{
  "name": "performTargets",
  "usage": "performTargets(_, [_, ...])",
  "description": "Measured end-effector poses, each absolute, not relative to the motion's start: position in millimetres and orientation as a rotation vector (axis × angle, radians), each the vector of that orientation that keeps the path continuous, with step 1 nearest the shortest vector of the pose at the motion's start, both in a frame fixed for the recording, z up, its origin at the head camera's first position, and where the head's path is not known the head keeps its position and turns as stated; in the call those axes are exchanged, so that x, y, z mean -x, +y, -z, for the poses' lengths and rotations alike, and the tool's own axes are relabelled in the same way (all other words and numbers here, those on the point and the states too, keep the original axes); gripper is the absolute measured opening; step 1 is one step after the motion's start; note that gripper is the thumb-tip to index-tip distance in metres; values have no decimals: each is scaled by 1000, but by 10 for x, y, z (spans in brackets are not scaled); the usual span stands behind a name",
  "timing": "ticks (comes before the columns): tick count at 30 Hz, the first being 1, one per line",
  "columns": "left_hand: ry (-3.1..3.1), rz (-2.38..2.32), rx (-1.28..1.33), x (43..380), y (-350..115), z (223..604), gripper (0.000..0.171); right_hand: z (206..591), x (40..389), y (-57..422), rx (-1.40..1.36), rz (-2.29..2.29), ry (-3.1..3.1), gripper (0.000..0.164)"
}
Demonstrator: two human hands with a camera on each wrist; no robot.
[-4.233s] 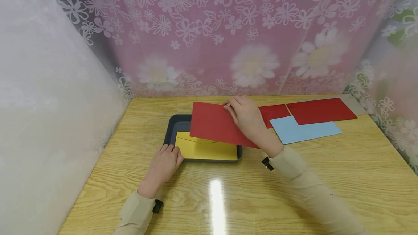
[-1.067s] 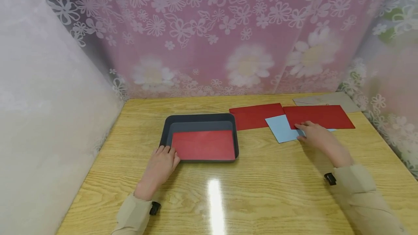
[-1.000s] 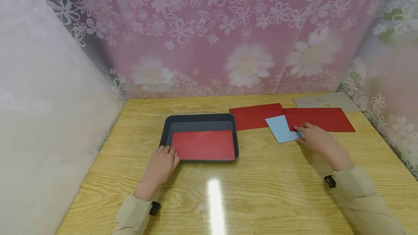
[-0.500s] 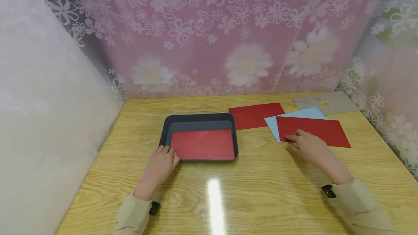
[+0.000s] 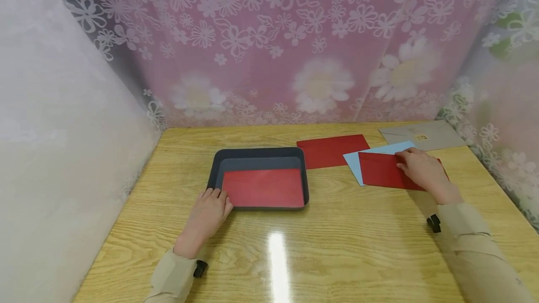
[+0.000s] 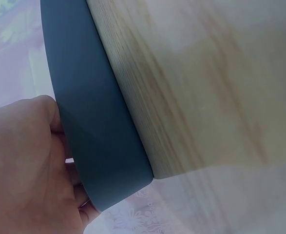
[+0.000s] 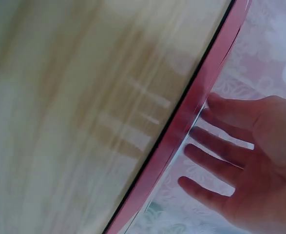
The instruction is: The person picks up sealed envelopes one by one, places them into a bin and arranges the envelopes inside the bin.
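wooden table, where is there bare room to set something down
Bare tabletop lies between the sleeves, in front of the dark tray, and left of the tray toward the pale curtain. Back right is crowded: the right hand at a red envelope over a blue envelope, with another red envelope and a grey envelope.

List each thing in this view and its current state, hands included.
Tray: open side up on the table
Red envelope in tray: lying flat
Red envelope at right: overlapping light blue envelope
Light blue envelope: partly covered
Red envelope beside tray: one corner under light blue envelope
Grey envelope: lying flat; whether sealed, unclear
Left hand: gripping tray's near left corner
Right hand: touching red envelope at right
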State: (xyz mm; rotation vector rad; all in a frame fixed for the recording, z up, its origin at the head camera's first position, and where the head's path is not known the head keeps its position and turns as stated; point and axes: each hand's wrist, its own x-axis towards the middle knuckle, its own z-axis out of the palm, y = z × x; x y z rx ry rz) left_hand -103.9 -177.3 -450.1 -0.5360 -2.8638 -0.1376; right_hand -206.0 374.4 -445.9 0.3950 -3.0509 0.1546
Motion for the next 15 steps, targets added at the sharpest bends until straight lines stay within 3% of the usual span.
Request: performTargets(15, [-2855, 138, 526, 1051, -1771, 4530, 21, 4381, 1827, 3455, -470, -170, -3090, 45])
